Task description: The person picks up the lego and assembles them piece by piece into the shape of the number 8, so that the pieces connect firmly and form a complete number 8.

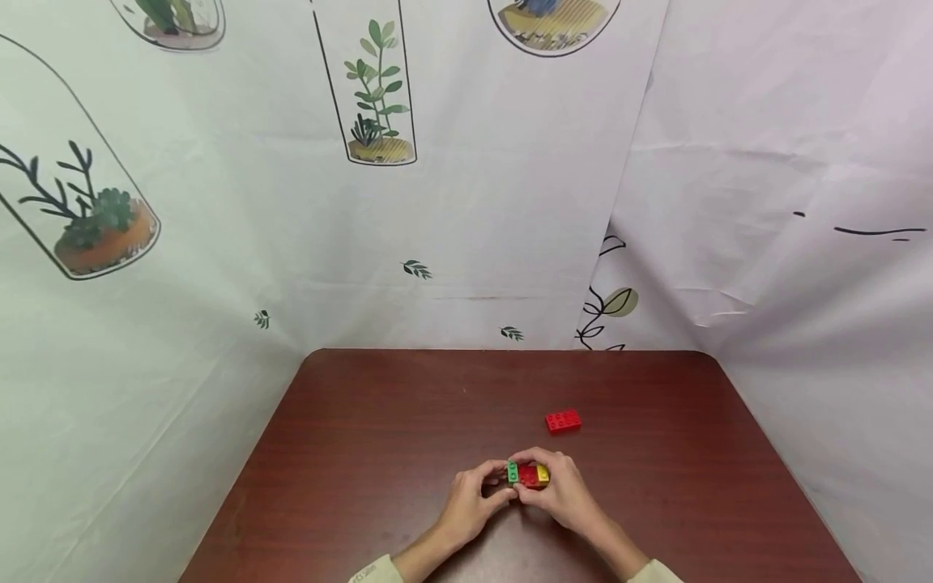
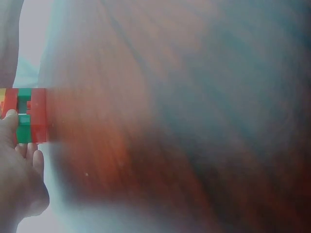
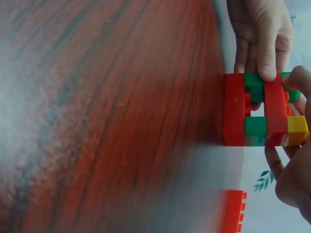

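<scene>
Between both hands stands a stack of toy building bricks (image 1: 528, 477). In the right wrist view it shows a long red brick (image 3: 234, 109) at the bottom, small green bricks above, then another long red brick (image 3: 275, 111). A green brick (image 1: 513, 472) sits at the left end of its top and a yellow brick (image 1: 543, 474) at the right end. My left hand (image 1: 466, 504) holds the stack's left end, thumb against its side. With thumb and index finger, my right hand (image 1: 568, 492) pinches the top green brick; its palm side partly hides the yellow end.
A loose red brick (image 1: 563, 421) lies studs up beyond my right hand on the brown table (image 1: 364, 429). White patterned cloth (image 1: 496, 210) hangs behind the table and along both sides.
</scene>
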Motion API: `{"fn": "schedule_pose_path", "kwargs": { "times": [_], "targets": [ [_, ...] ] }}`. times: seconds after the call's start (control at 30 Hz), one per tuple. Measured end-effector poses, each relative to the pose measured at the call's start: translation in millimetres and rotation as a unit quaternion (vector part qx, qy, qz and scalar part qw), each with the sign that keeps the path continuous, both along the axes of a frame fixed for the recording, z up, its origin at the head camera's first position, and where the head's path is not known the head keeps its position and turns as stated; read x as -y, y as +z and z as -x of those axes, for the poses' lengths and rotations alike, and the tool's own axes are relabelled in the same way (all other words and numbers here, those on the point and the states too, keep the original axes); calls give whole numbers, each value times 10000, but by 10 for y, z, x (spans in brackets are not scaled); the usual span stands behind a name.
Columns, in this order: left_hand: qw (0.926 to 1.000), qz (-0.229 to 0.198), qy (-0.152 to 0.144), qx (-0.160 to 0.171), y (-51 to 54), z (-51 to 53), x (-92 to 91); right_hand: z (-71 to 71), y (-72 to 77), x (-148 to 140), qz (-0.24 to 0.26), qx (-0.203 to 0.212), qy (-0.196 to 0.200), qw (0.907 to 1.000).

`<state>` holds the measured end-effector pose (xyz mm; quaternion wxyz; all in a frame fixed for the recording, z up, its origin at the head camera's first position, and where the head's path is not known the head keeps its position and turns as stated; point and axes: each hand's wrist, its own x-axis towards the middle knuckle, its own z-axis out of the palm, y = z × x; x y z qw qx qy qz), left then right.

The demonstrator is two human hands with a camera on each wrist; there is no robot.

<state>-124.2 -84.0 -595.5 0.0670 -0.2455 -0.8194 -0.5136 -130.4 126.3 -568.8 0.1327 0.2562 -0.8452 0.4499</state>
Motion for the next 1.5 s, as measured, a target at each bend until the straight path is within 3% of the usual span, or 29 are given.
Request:
{"fn": "schedule_pose_path", "kwargs": {
  "times": [0.23,0.53,0.83,0.97,1.2,1.5],
  "targets": [
    [10000,48,17,45,10,7,12,-5,-27,15,61,112,-35,9999],
    [10000,65,-13,44,12,-10,5,13,-38,-41,632,632,554,9945],
    [9998,52,-49,208,16,-3,-10,11,3,-122,677,825,644,9922],
    [9998,86,6,197,13,1,-10,36,67,-224,753,1001,537,9907],
    [9992,104,32,388,33,5,-4,170,141,-466,821,522,178,9951],
    [9994,236,31,269,21,22,4,389,140,-720,879,449,-600,9933]
  ]
}}
